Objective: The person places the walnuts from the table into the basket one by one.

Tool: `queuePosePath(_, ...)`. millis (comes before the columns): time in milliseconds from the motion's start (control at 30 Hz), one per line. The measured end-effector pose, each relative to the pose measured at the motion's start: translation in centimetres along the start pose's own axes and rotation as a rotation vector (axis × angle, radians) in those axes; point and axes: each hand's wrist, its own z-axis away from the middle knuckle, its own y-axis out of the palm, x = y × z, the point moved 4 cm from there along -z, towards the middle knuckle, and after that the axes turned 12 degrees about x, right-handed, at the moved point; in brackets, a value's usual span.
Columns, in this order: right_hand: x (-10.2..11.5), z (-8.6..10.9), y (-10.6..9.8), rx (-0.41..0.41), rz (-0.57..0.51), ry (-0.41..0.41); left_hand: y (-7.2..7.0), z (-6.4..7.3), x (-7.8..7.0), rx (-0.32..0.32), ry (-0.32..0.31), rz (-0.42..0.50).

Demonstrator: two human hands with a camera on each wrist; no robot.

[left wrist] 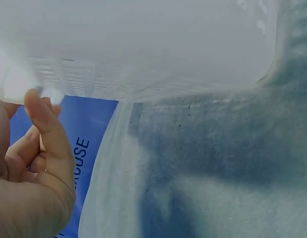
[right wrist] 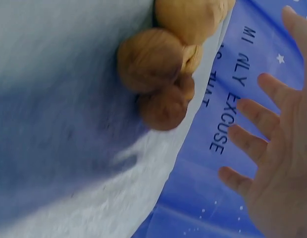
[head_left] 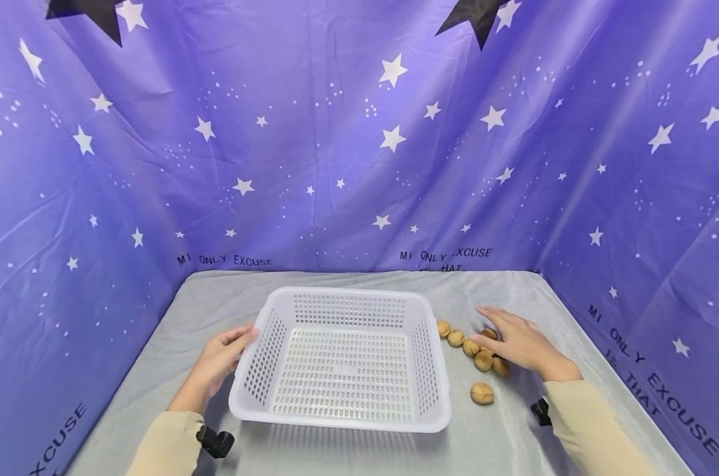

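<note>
Left hand (head_left: 219, 355) pinches white basket (head_left: 341, 425), middle of table (head_left: 312, 456); right hand (head_left: 523, 340), fingers spread, over walnuts (head_left: 483, 360), nearer right edge. Round walnuts may roll away if pushed; one-sided grip may tip basket.

Curtained booth (head_left: 633, 198): star-printed purple drapes (head_left: 312, 155) on three sides of a cloth-covered table (head_left: 478, 443).
</note>
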Motion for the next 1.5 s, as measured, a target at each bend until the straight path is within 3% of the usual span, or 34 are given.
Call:
queuePosePath(233, 1.0, -2.1, 0.5, 0.025, -0.024, -0.055, 0.1, 0.2, 0.0, 0.009, 0.003, -0.021)
queuePosePath(400, 1.5, -3.5, 1.2, 0.077, -0.108, -0.049, 0.3, 0.1, 0.0, -0.004, 0.022, -0.052)
queuePosePath(567, 1.9, -5.0, 1.9, 0.127, -0.167, -0.065, 0.5, -0.1, 0.0, -0.023, 0.057, -0.029)
queuePosePath(833, 2.7, -6.8, 2.4, 0.172, -0.22, -0.117, 0.7, 0.0, 0.1, -0.036, 0.057, -0.017)
queuePosePath(1233, 2.3, -7.8, 3.3, 0.203, -0.299, -0.092, 0.7, -0.2, 0.3, -0.001, 0.05, -0.011)
queuePosePath(1500, 2.4, -7.9, 2.4, 0.187, -0.27, -0.119, 0.9, -0.4, 0.6, -0.009, 0.046, 0.031)
